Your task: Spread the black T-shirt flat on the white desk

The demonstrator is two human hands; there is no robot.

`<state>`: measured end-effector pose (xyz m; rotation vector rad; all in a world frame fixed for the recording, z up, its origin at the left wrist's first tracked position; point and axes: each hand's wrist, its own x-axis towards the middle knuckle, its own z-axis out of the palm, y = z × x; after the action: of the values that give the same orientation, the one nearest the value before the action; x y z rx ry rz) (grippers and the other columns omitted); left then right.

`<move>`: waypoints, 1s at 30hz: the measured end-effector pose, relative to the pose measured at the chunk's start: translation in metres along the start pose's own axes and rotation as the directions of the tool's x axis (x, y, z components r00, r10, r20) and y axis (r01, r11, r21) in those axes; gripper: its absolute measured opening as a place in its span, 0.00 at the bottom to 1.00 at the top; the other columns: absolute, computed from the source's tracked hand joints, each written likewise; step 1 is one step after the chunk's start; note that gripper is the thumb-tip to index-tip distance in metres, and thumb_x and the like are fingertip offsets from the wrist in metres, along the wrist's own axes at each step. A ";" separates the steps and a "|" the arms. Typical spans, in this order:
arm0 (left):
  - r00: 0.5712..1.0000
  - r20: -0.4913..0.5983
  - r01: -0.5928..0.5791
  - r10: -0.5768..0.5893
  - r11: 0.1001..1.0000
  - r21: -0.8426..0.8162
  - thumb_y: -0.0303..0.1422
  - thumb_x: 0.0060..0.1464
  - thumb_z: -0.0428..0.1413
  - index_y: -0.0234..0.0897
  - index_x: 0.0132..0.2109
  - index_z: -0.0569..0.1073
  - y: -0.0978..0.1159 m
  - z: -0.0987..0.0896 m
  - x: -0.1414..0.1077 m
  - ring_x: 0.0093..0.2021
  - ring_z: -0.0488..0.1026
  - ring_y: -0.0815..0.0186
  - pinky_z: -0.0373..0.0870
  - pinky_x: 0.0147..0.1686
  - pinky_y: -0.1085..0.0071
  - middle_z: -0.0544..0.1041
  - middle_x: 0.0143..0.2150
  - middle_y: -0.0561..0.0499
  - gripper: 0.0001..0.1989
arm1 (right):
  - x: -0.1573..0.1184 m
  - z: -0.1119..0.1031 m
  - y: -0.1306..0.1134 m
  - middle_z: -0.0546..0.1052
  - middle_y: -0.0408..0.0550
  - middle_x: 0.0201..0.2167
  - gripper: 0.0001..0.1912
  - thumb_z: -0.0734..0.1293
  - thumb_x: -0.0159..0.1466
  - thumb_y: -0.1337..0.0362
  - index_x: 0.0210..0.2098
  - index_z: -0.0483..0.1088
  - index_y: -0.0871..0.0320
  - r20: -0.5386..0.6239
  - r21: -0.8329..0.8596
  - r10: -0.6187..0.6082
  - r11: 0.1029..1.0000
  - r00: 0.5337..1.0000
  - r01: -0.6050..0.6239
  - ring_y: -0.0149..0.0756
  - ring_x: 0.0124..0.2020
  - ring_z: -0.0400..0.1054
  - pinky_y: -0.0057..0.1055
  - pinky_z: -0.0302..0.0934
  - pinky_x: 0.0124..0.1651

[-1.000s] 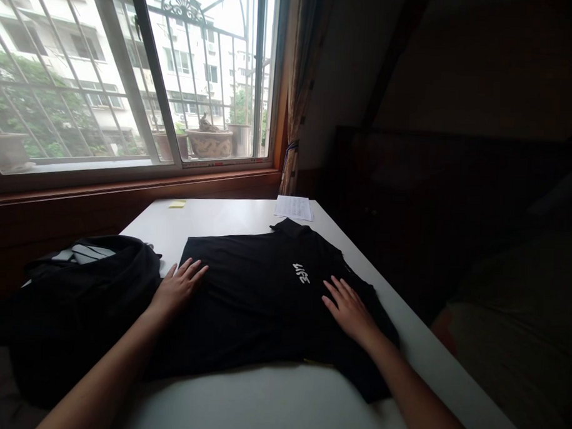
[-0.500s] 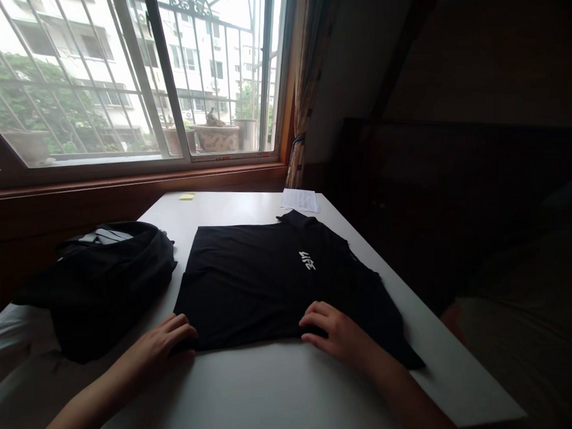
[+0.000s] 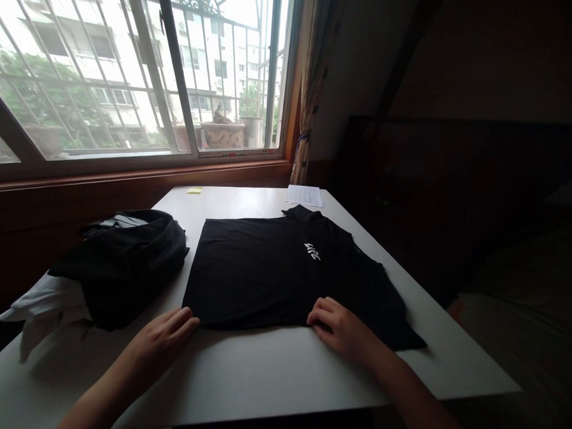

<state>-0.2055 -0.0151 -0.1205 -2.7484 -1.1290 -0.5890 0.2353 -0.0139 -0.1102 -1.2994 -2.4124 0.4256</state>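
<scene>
A black T-shirt [image 3: 251,269] with white lettering on its chest lies spread on the white table [image 3: 243,376], its hem to the left and its collar to the right. My left hand [image 3: 172,329] is closed on the near corner of the hem, thumb and fingers pinched together. On the near side edge, below the lettering, my right hand [image 3: 333,322] has its fingers curled in and gripping the cloth. The fabric between both hands lies nearly straight along the near edge.
A heap of black clothes [image 3: 129,271] with white cloth [image 3: 53,300] under it sits at the table's left. Papers [image 3: 305,195] and a yellow sticky note [image 3: 195,190] lie at the far edge. Beyond are a barred window [image 3: 225,75] and a tied curtain [image 3: 311,96].
Both hands have closed from a looser curl onto the shirt's near edge. That edge now looks straighter. The camera view has shifted slightly.
</scene>
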 end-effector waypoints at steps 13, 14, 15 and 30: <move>0.947 0.256 0.222 -0.196 0.972 -0.078 0.29 0.66 0.54 0.41 0.43 0.77 -0.030 -0.012 -0.001 0.42 0.74 0.62 0.70 0.40 0.69 0.75 0.43 0.49 0.06 | 0.038 0.007 -0.033 0.77 0.43 0.37 0.07 0.67 0.66 0.70 0.37 0.77 0.54 0.013 -0.034 -0.013 0.999 1.000 0.013 0.33 0.40 0.71 0.28 0.63 0.45; 0.934 0.295 0.227 -0.200 0.972 -0.059 0.28 0.64 0.56 0.42 0.43 0.77 -0.029 -0.014 0.002 0.44 0.74 0.62 0.70 0.40 0.69 0.75 0.44 0.49 0.06 | 0.044 0.010 -0.038 0.77 0.43 0.37 0.06 0.68 0.65 0.70 0.37 0.77 0.54 0.021 -0.043 -0.017 0.999 1.000 0.018 0.33 0.39 0.71 0.28 0.63 0.44; 0.923 0.326 0.230 -0.205 0.972 -0.041 0.28 0.64 0.56 0.42 0.43 0.77 -0.027 -0.015 0.005 0.44 0.74 0.62 0.70 0.41 0.69 0.75 0.45 0.49 0.06 | 0.050 0.014 -0.043 0.77 0.42 0.37 0.05 0.68 0.65 0.69 0.36 0.77 0.54 0.032 -0.053 -0.022 0.998 0.999 0.024 0.33 0.39 0.71 0.28 0.62 0.44; 0.928 0.340 0.057 -0.149 0.962 0.266 0.20 0.59 0.53 0.32 0.45 0.75 -0.007 -0.019 0.021 0.43 0.73 0.56 0.72 0.44 0.60 0.75 0.45 0.42 0.09 | 0.083 0.019 -0.072 0.78 0.42 0.39 0.04 0.72 0.63 0.62 0.37 0.78 0.53 0.198 -0.111 -0.010 0.993 0.980 0.032 0.33 0.38 0.72 0.27 0.57 0.35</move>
<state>-0.2030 -0.0009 -0.0953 -2.6455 -1.3227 0.0582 0.1319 0.0158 -0.0817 -1.3340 -2.6464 0.4355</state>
